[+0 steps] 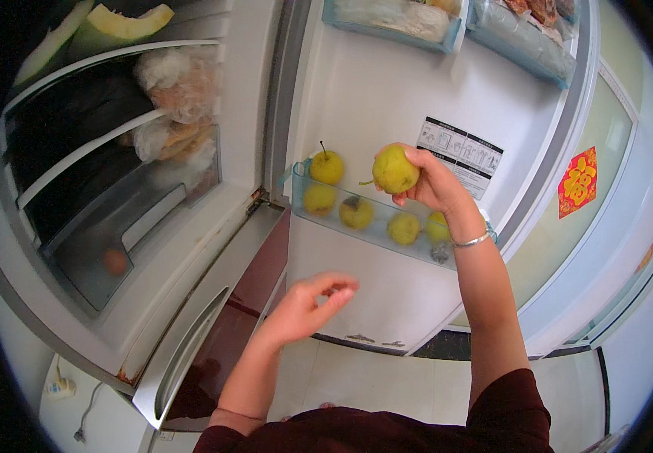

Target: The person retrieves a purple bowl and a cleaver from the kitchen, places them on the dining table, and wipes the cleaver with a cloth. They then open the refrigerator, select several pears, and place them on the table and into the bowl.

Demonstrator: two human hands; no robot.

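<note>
In my right hand [428, 175] is a yellow-green pear [395, 169] with a short stem, held above the clear bluish door bin [360, 226] of an open refrigerator. Several more pears stand in that bin: one with a long stem [326, 167] at its left end, one with a dark patch [356, 212] nearer the middle, and one [438, 226] partly behind my right wrist. A small grey crumpled thing [439, 252] lies at the bin's right end. My left hand [318, 308], slightly blurred, is in front of the door below the bin, fingers curled and apart, holding nothing.
Refrigerator shelves [94, 153] at left carry bagged food [176, 85] and a cut melon piece [128, 22]. A round brownish thing [115, 261] shows in the lower drawer. Upper door bins [394, 28] hold bagged food. A lower door with a silver handle [190, 351] stands below the shelves.
</note>
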